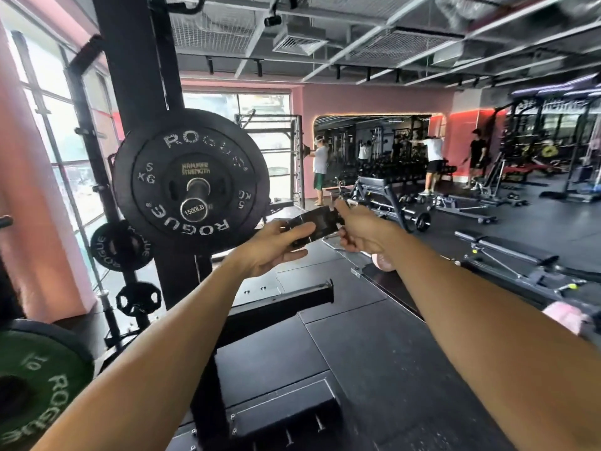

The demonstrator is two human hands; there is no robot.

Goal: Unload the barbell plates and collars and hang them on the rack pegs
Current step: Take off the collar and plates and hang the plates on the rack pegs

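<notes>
Two hands hold one black collar [313, 226] between them, just right of and below the barbell sleeve end [194, 208]. Left hand [273, 247] grips the collar's left end, thumb on top, fingers beneath. Right hand [361, 231] pinches its right end, fingers curled. A black 5 kg plate [192, 180] sits on the sleeve, beside the rack upright [136, 76]. Smaller plates [120, 245] hang on pegs lower left.

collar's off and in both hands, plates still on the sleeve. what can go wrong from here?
1. The 5 kg plate sits on the barbell sleeve with no collar in front; a bump might slide it off.
2. The collar is held by the left hand and right hand at its ends only; it may slip.
</notes>
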